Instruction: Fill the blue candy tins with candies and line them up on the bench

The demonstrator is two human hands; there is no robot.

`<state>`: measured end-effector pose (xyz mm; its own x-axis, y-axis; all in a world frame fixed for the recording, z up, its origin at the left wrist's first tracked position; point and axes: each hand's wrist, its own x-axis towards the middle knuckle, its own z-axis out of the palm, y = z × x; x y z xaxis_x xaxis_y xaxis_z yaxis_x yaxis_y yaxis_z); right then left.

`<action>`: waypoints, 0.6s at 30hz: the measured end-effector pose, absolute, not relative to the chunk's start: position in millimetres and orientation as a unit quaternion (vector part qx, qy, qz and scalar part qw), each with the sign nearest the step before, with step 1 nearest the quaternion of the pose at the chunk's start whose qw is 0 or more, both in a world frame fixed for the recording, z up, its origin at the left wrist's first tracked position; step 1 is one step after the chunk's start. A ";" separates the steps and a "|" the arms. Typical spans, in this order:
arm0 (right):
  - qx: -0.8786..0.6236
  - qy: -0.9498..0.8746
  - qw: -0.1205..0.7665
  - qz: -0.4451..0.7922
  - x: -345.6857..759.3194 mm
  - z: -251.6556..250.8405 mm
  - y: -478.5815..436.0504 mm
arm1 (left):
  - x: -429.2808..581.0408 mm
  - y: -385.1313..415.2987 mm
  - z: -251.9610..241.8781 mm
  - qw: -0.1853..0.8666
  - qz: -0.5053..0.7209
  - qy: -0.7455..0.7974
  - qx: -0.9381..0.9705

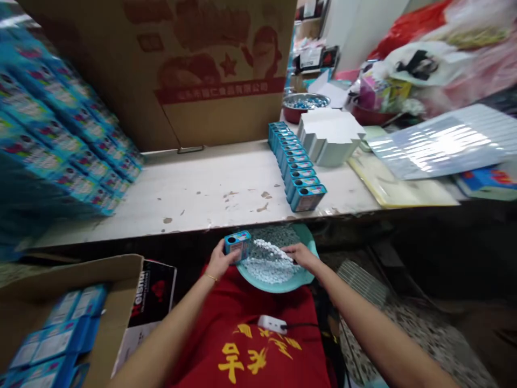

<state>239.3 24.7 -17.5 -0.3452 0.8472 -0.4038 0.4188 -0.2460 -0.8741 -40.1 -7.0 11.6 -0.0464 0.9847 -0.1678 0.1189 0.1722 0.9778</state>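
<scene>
My left hand (pixel 220 261) grips a small blue box (pixel 237 245), its top with a dark round hole facing up. The box is at the left rim of a turquoise basin (pixel 278 287) on my lap, which holds many small white balls (pixel 269 270). Over the basin, my right hand (pixel 302 255) is closed on the right end of a narrow scoop (pixel 274 251) heaped with white balls. The scoop itself is mostly hidden by the balls, and its other end points at the box. On the table edge above, a row of similar blue boxes (pixel 297 167) stands upright.
A large cardboard carton (pixel 218 116) stands on the white table (pixel 202 188). Stacked blue boxes (pixel 60 124) rise at left; an open carton (pixel 113 302) below holds more. White card stacks (pixel 331 137), a bowl (pixel 305 105) and plastic bags (pixel 428 59) sit at right. A power strip (pixel 272 324) lies on my red apron.
</scene>
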 end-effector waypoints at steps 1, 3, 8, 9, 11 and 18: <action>-0.546 -0.567 0.186 0.588 244.0 -10.4 26.2 | -39.1 -3.5 9.5 0.492 0.424 0.577 0.495; -0.539 -0.543 0.197 0.613 251.7 6.1 28.5 | -36.2 1.7 7.1 0.476 0.412 0.575 0.523; -0.518 -0.537 0.195 0.636 257.4 45.8 36.4 | -24.4 11.8 2.9 0.384 0.367 0.594 0.604; -0.518 -0.539 0.187 0.637 255.8 51.2 39.2 | -21.2 13.7 1.7 0.361 0.353 0.594 0.627; -0.518 -0.548 0.165 0.635 250.9 58.4 46.1 | -14.5 17.0 -0.7 0.322 0.327 0.589 0.665; -0.537 -0.666 0.046 0.515 237.1 82.3 67.5 | -4.5 20.4 -4.6 0.275 0.284 0.581 0.711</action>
